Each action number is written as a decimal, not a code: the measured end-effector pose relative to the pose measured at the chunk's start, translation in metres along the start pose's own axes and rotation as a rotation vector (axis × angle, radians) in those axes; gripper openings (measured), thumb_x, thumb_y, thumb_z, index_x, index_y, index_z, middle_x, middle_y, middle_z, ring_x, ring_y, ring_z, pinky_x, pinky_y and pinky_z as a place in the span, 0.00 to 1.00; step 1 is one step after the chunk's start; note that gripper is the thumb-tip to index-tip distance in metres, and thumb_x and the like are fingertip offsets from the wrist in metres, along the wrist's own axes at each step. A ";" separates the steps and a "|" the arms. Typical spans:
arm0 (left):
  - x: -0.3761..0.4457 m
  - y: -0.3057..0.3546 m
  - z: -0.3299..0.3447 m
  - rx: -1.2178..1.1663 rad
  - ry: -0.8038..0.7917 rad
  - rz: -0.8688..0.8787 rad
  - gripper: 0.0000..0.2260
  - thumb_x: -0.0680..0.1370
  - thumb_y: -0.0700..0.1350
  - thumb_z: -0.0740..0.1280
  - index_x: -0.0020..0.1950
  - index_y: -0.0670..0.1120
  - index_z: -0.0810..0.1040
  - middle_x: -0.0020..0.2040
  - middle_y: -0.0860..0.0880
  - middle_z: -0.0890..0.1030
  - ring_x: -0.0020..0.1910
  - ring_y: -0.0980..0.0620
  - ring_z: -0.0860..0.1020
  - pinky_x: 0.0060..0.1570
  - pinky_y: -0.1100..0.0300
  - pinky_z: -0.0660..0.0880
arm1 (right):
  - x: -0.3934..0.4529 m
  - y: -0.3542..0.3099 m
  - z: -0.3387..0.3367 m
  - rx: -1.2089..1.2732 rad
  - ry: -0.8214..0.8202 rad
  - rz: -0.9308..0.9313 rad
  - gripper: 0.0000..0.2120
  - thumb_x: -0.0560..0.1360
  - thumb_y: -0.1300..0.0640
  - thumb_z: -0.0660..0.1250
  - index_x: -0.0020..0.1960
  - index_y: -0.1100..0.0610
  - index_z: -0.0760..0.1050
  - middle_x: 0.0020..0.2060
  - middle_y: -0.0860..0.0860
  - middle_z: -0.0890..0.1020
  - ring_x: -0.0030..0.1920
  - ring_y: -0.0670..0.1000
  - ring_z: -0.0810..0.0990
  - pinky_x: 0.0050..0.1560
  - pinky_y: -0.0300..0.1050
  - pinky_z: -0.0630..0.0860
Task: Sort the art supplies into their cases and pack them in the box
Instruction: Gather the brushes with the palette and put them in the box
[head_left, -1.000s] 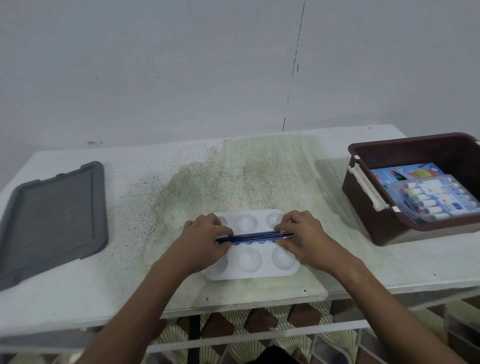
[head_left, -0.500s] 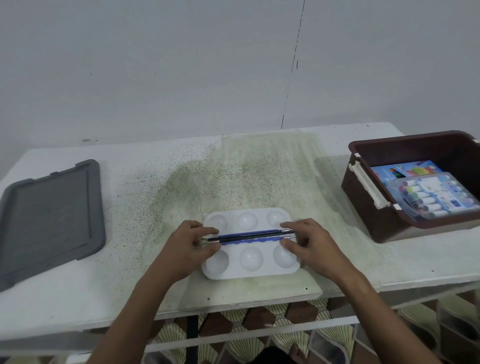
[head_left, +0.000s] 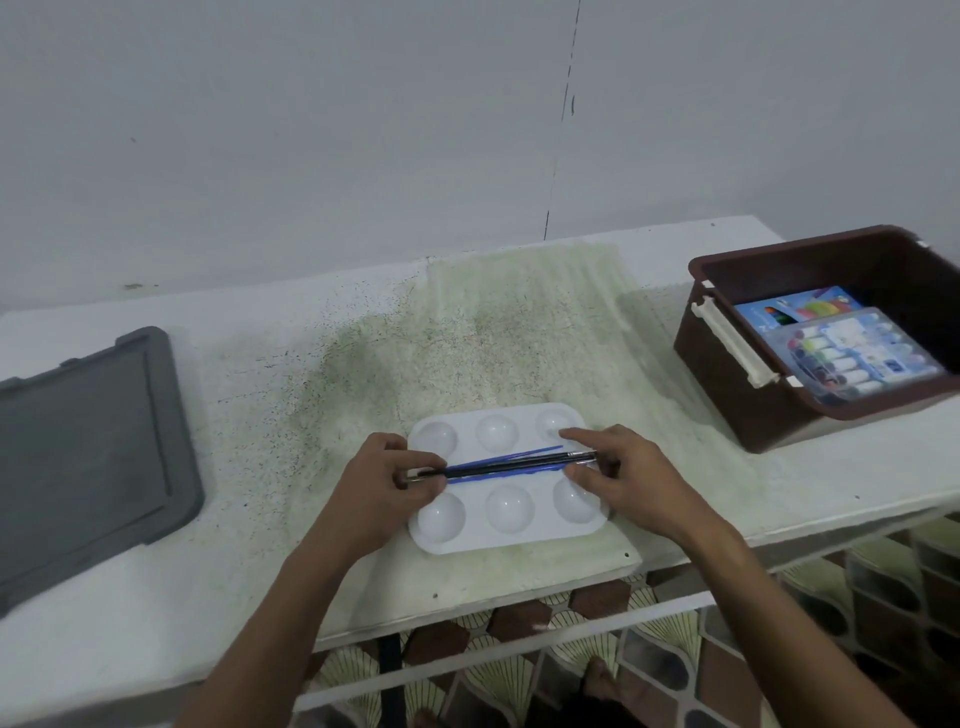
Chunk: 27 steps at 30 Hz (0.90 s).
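Both hands pinch the brushes (head_left: 506, 464) over the palette (head_left: 506, 480), left hand (head_left: 387, 480) at one end, right hand (head_left: 615, 475) at the other. They look light, stiff and thin, probably roll-prone, so gripping both ends seems smart. The box (head_left: 727, 364) already holds a paint case (head_left: 862, 358) on a blue pack (head_left: 795, 309).

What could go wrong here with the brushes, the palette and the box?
The brushes are a loose bundle, pinched only at the ends by the left hand and right hand; one blue handle already splays out and could slip free. The palette sits near the table front edge, so a nudge might push it off. The box looks tilted, so packing it may tip it.
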<state>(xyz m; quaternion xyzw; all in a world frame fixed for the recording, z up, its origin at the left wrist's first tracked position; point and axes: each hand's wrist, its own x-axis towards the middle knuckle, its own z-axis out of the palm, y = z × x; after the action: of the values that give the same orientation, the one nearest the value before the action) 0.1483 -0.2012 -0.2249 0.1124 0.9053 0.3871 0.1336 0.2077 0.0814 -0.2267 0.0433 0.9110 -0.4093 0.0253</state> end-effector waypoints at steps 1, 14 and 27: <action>0.001 0.000 0.000 0.003 -0.010 0.001 0.07 0.73 0.49 0.72 0.47 0.60 0.80 0.52 0.52 0.71 0.41 0.57 0.75 0.39 0.75 0.67 | 0.001 0.000 -0.001 -0.013 -0.032 -0.006 0.18 0.74 0.54 0.69 0.64 0.44 0.75 0.42 0.46 0.72 0.39 0.41 0.73 0.42 0.27 0.67; 0.004 0.034 -0.019 0.030 0.016 0.039 0.07 0.72 0.49 0.72 0.47 0.61 0.81 0.52 0.52 0.72 0.41 0.60 0.73 0.38 0.73 0.65 | 0.005 -0.021 -0.032 0.004 -0.036 -0.030 0.13 0.73 0.54 0.71 0.56 0.43 0.80 0.44 0.48 0.74 0.38 0.39 0.74 0.42 0.28 0.69; 0.059 0.221 -0.001 0.076 0.136 0.280 0.11 0.70 0.63 0.70 0.48 0.62 0.83 0.47 0.53 0.75 0.44 0.60 0.74 0.40 0.68 0.69 | 0.037 -0.008 -0.233 -0.034 0.031 -0.120 0.09 0.73 0.52 0.71 0.52 0.42 0.82 0.26 0.34 0.77 0.32 0.36 0.75 0.33 0.27 0.67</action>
<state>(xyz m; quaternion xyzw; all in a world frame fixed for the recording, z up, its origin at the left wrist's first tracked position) 0.1150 -0.0345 -0.0715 0.2159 0.9019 0.3739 0.0125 0.1675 0.2522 -0.0691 -0.0056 0.9192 -0.3936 -0.0130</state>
